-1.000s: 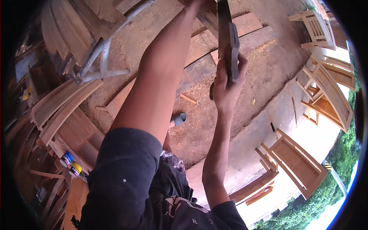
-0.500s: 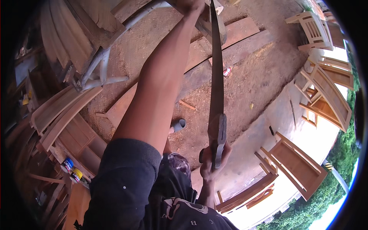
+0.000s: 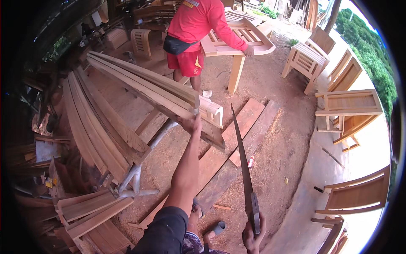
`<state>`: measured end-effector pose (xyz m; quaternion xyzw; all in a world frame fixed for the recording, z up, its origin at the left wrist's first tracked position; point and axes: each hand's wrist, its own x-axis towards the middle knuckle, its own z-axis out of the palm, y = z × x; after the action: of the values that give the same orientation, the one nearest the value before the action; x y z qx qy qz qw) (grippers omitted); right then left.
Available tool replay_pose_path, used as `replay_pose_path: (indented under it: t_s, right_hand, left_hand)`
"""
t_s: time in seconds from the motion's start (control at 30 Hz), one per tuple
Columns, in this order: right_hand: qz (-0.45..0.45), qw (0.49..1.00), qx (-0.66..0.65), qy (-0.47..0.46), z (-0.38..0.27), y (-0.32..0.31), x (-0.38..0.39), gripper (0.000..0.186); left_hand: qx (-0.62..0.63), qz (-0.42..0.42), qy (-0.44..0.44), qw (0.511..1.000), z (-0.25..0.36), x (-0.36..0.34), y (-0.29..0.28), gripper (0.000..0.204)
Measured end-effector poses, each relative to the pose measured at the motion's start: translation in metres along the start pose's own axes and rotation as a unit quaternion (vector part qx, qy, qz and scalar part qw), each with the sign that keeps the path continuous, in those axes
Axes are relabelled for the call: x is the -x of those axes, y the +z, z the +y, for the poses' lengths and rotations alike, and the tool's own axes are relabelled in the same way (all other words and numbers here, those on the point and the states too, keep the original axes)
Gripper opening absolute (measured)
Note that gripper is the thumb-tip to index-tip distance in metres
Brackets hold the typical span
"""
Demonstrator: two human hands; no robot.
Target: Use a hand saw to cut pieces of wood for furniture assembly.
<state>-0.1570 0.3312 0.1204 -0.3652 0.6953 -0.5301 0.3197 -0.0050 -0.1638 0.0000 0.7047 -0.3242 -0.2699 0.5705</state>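
Observation:
A handsaw (image 3: 244, 158) with a long dark blade is held upright by my right hand (image 3: 254, 235), whose fingers wrap its handle. The blade's narrow tip points away from me and touches nothing. My left arm reaches forward, and my left hand (image 3: 192, 124) grips the side of a thick wooden plank (image 3: 173, 111) near its close end. Beside and on top of that plank lie more long timbers (image 3: 144, 78), in a stack running to the far left. A small pale thing shows by my fingers; what it is I cannot make out.
Beyond the timbers, a co-worker in a red shirt (image 3: 196, 21) leans over a slatted wooden frame (image 3: 241, 38). Flat boards (image 3: 230, 148) lie on the sawdust-strewn floor. Curved planks (image 3: 95, 127) rest on a trestle (image 3: 137, 180) at left. Wooden chairs (image 3: 306, 63) line the right.
The view has tilted up, bringing the co-worker and the whole timber stack into sight. My left hand, formerly at the top edge, now shows on the plank. The saw stays in my right hand.

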Motion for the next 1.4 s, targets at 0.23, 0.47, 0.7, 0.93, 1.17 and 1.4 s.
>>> replay_pose_path:
  t_s: [0.23, 0.47, 0.7, 0.93, 1.17, 1.4]
  right_hand:
    - [0.012, 0.998, 0.060, -0.007, -0.035, 0.019, -0.020, 0.051]
    - [0.041, 0.985, 0.021, 0.169, -0.012, 0.003, -0.032, 0.048]
    - [0.130, 0.930, -0.143, 0.313, -0.061, -0.002, -0.046, 0.037]
    - [0.238, 0.913, -0.178, 0.281, -0.059, -0.030, -0.071, 0.020]
    - [0.194, 0.927, -0.193, 0.256, -0.017, -0.069, -0.182, 0.017]
    - [0.098, 0.935, -0.218, 0.260, -0.023, -0.151, -0.293, 0.015]
  left_hand:
    - [-0.032, 0.023, 0.026, 0.999, -0.016, -0.046, 0.010, 0.102]
    - [-0.021, -0.050, -0.036, 0.998, -0.006, -0.007, 0.024, 0.106]
    - [0.010, -0.037, -0.039, 0.998, -0.034, -0.018, 0.001, 0.114]
    - [0.091, -0.074, -0.096, 0.988, -0.030, 0.057, 0.010, 0.109]
    - [0.155, -0.145, -0.244, 0.946, -0.024, 0.112, -0.023, 0.091]
    - [-0.099, -0.229, -0.267, 0.931, 0.014, 0.105, -0.050, 0.061]
